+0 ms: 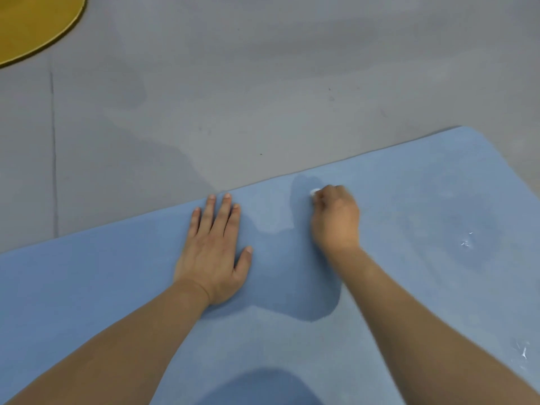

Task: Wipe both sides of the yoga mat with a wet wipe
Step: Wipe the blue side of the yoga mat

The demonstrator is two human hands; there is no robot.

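Observation:
A blue yoga mat [409, 200] lies flat on the grey floor and fills the lower half of the view. My left hand [214, 247] presses flat on the mat near its far edge, fingers straight and spread. To its right, my right hand [336, 219] is curled around a small white wet wipe [315, 192], of which only a bit shows past the fingers. The wipe touches the mat close to the far edge. Darker damp patches show on the mat right of that hand.
Grey floor [263, 83] stretches beyond the mat's far edge. A yellow rounded rug or mat [32, 24] lies at the top left corner. Small white scraps [466, 242] lie on the mat at the right, with more scraps [523, 352] near the lower right.

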